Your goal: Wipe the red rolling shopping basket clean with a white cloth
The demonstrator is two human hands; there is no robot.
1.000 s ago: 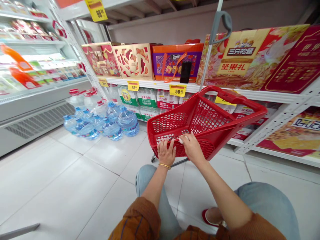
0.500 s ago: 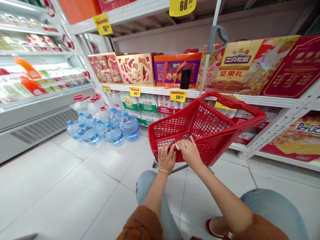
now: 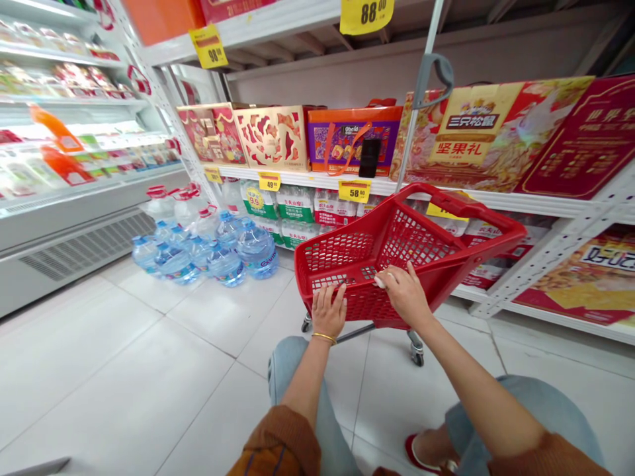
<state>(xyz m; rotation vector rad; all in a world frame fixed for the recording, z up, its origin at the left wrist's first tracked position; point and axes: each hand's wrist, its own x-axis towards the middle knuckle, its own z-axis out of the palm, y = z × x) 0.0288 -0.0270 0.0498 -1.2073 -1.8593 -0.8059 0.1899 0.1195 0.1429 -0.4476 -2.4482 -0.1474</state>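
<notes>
A red plastic shopping basket on wheels (image 3: 436, 254) stands on the tiled floor in front of me. My left hand (image 3: 329, 312) grips its near rim, fingers curled over the edge. My right hand (image 3: 404, 294) rests on the same rim further right, fingers closed around a small white thing pressed against the plastic. I cannot make out what that thing is. The basket's grey pull handle (image 3: 430, 78) sticks up behind it. Nothing shows inside the basket. My knees in blue jeans (image 3: 302, 370) are bent low beside it.
Gift boxes (image 3: 270, 135) and a phone (image 3: 370, 157) sit on the white shelf with yellow price tags (image 3: 353, 190). Large water bottles (image 3: 225, 254) stand on the floor at left. A refrigerated case (image 3: 69, 192) runs along the far left.
My right hand has slid to the right along the basket rim. The basket has tipped down level, so a rear wheel now shows. My left hand keeps its grip.
</notes>
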